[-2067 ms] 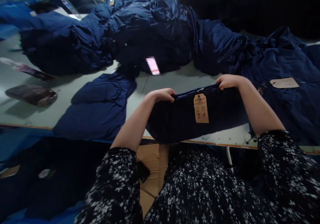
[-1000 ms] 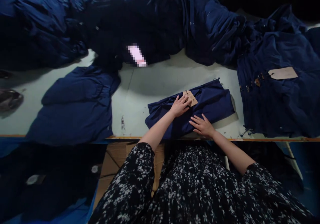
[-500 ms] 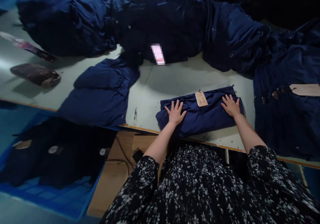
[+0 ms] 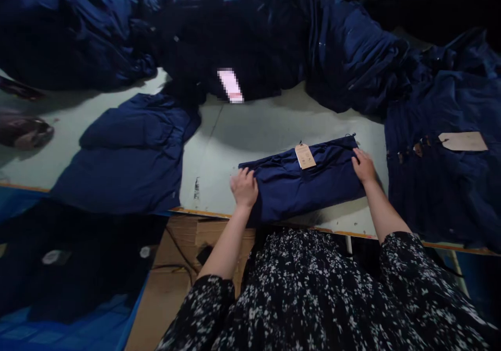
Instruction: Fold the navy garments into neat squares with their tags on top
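A folded navy garment point(image 4: 305, 189), with a gathered top edge and the look of trousers, lies flat on the pale table. A tan paper hang tag point(image 4: 305, 156) rests on its upper middle, and a small cord end sticks out at its top right corner. My left hand point(image 4: 245, 188) lies against the garment's left end, slightly blurred, with fingers loosely bent. At the right end, my right hand point(image 4: 364, 166) touches the edge with its fingers partly spread. Neither hand is closed around the cloth, as far as I can see.
Another folded navy garment point(image 4: 129, 158) lies to the left. Heaped navy clothing point(image 4: 235, 33) lines the back, with a pixelated phone-like item point(image 4: 230, 85) before it. At right, stacked garments point(image 4: 442, 194) carry a tan tag point(image 4: 464, 141). Below left are a blue crate point(image 4: 117, 330) and cardboard point(image 4: 156, 299).
My hands have moved outward from the garment's top to its two ends, and their fingers are less spread. The garment looks flatter and wider. The view has shifted slightly to the right.
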### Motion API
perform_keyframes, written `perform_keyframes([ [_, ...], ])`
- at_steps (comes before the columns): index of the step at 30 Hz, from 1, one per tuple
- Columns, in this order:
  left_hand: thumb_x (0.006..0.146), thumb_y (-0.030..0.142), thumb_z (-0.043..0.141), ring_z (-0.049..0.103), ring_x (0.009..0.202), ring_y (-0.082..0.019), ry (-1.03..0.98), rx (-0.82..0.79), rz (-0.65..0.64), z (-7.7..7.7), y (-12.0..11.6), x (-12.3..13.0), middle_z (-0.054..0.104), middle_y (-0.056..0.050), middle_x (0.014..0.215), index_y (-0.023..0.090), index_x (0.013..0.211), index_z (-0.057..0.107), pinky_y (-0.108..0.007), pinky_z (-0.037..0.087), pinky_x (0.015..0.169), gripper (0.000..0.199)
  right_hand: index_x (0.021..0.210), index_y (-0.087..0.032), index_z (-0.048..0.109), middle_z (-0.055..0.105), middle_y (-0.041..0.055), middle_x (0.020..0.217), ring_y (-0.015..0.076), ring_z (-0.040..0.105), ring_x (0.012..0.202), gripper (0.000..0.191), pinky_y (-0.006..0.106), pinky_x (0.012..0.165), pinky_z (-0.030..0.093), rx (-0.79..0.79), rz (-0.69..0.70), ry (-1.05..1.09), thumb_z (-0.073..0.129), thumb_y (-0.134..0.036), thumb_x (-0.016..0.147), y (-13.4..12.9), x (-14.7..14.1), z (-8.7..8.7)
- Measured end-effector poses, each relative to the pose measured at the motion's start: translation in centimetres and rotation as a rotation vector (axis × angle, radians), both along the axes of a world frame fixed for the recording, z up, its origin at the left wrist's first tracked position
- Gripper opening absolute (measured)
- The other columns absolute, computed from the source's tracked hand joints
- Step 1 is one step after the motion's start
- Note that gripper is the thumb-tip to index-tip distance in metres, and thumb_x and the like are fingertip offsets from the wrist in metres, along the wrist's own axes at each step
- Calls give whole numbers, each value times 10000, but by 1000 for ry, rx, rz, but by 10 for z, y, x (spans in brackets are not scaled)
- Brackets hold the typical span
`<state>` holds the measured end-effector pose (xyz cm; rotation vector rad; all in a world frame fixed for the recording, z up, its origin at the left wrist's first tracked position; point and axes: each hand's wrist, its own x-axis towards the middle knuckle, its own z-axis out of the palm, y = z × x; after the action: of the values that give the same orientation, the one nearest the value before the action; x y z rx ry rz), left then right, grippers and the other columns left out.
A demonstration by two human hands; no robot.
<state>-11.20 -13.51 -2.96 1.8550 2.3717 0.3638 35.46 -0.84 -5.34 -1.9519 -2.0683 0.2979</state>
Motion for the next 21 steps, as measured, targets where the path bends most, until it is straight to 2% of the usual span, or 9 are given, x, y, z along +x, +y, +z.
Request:
perform_keyframes([
  [3, 982, 418, 539, 624, 1227, -413, 22, -91, 273, 2, -11, -20, 669, -251, 1323, 116, 1295, 658, -540, 499, 1021, 451, 1423, -129, 619, 607, 246, 1432, 376, 537, 1339, 511, 594, 1107, 425, 47, -357, 0, 518, -316, 958, 8, 13, 6],
  [5, 970, 493, 566, 679, 1076, -392, -10, -149, 288, 1, -12, -27, 723, -231, 1158, 129, 1204, 674, -478, 534, 922, 445, 1313, -116, 678, 664, 256, 1310, 393, 593, 1233, 465, 584, 1043, 465, -47, -470, -1, 606, -336, 910, 14, 16, 8],
  [8, 1019, 484, 487, 689, 1037, -349, -26, -72, 186, -4, -10, -33, 735, -189, 1083, 167, 1118, 673, -431, 516, 926, 380, 1160, -127, 721, 704, 218, 1192, 348, 625, 1137, 332, 520, 1013, 483, -83, -433, 36, 600, -286, 896, 22, 17, 9],
  [11, 1042, 448, 436, 682, 1051, -339, -23, -20, 168, -7, -7, -38, 726, -197, 1097, 152, 1140, 657, -422, 507, 930, 383, 1182, -119, 704, 687, 213, 1226, 330, 607, 1146, 340, 499, 1013, 477, -20, -434, 59, 551, -261, 914, 22, 17, 9],
  [14, 1007, 421, 502, 649, 1142, -376, 5, -32, 197, -6, -5, -35, 706, -229, 1185, 120, 1198, 655, -481, 491, 991, 388, 1242, -113, 692, 663, 231, 1278, 357, 583, 1185, 390, 530, 1007, 471, -2, -467, 36, 538, -252, 911, 17, 11, 13],
  [16, 991, 348, 523, 593, 1268, -386, 32, 32, 170, -4, 0, -23, 668, -232, 1312, 129, 1253, 655, -539, 431, 1095, 367, 1278, -121, 685, 648, 233, 1321, 366, 557, 1240, 415, 545, 1037, 449, 77, -377, 13, 514, -239, 919, 14, -3, 18],
  [17, 992, 304, 510, 564, 1325, -372, 30, 69, 119, -2, 3, -12, 650, -218, 1364, 146, 1270, 660, -552, 388, 1149, 354, 1276, -128, 691, 652, 225, 1326, 357, 553, 1258, 411, 539, 1058, 439, 118, -269, 13, 493, -234, 932, 12, -13, 21],
  [19, 1002, 245, 465, 532, 1394, -313, -18, 95, -88, 0, 12, 16, 648, -170, 1409, 184, 1264, 685, -524, 315, 1232, 347, 1224, -151, 725, 686, 197, 1294, 323, 577, 1254, 383, 502, 1090, 435, 145, 60, 38, 454, -244, 971, 10, -42, 27],
  [21, 1022, 275, 446, 493, 1452, -269, -82, 51, -382, 1, 24, 49, 643, -135, 1445, 201, 1273, 699, -485, 256, 1283, 364, 1178, -180, 755, 712, 168, 1284, 306, 605, 1242, 355, 485, 1105, 439, 108, 400, 47, 476, -295, 992, 7, -75, 32],
])
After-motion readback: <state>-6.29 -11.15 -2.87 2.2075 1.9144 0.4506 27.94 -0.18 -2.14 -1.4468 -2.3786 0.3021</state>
